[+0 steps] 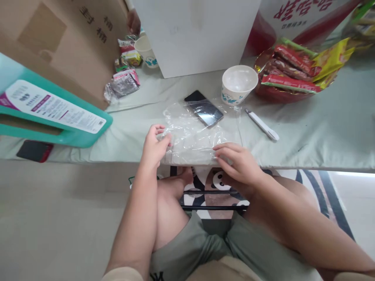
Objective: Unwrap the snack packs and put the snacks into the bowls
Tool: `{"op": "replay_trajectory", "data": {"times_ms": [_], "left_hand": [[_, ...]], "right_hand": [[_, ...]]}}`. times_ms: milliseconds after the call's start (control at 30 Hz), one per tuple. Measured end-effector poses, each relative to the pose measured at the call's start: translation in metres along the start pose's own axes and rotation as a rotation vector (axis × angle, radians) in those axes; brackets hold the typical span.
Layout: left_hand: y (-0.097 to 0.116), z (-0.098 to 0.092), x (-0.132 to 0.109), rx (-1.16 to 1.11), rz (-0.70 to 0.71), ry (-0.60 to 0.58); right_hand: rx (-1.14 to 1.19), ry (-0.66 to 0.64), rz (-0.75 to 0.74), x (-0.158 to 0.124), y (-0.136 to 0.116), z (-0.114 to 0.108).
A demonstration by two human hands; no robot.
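Note:
A clear, crinkled plastic bag lies spread near the front edge of the table, its upper part over a dark phone. At the bag's left edge is my left hand, fingers bent and thumb held apart from them. My right hand touches the lower right edge of the plastic with loosely stretched fingers. Beyond the bag stands a white paper cup with a blue-green leaf print. Right of the bag lies a slim white-handled tool, perhaps a knife or peeler; its kind is unclear.
A red bowl of packaged snacks stands at the right. Large white and brown boxes rise behind. On the left are a green jug, a dark red-edged object, wrapped snacks and another paper cup.

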State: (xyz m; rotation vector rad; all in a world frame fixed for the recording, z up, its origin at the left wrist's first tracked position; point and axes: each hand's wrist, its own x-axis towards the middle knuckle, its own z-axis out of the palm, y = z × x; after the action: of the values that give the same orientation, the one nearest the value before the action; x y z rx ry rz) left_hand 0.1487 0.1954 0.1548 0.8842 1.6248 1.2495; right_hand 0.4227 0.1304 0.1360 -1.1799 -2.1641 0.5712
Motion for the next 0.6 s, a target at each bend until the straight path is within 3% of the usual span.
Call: {"op": "replay_trajectory", "data": {"times_ms": [100, 167, 233, 300, 367, 433, 533, 600], "left_hand": [[0.000, -0.016, -0.003, 0.234, 0.125, 0.163], [0.008, -0.021, -0.014, 0.346, 0.282, 0.235], [0.018, -0.017, -0.032, 0.368, 0.465, 0.133], [0.024, -0.009, -0.050, 0.400, 0.568, -0.135], [0.023, 0.000, -0.063, 0.509, 0.593, -0.308], [0.018, 0.005, -0.065, 0.557, 0.547, -0.366], [0.010, 0.001, -0.055, 0.472, 0.454, -0.258], [0.008, -0.007, -0.048, 0.427, 0.424, -0.185]], "right_hand": [[0.044, 0.107, 0.127, -0.002, 0.003, -0.009], [0.084, 0.162, 0.201, -0.002, 0.005, -0.014], [0.129, 0.176, 0.225, 0.000, 0.006, -0.017], [0.188, 0.129, 0.203, 0.001, 0.005, -0.020], [0.255, 0.069, 0.175, 0.001, 0.004, -0.024], [0.338, 0.034, 0.116, -0.001, 0.006, -0.028], [0.502, -0.032, -0.069, -0.004, 0.013, -0.031], [0.486, -0.072, -0.178, -0.007, 0.019, -0.027]]}}
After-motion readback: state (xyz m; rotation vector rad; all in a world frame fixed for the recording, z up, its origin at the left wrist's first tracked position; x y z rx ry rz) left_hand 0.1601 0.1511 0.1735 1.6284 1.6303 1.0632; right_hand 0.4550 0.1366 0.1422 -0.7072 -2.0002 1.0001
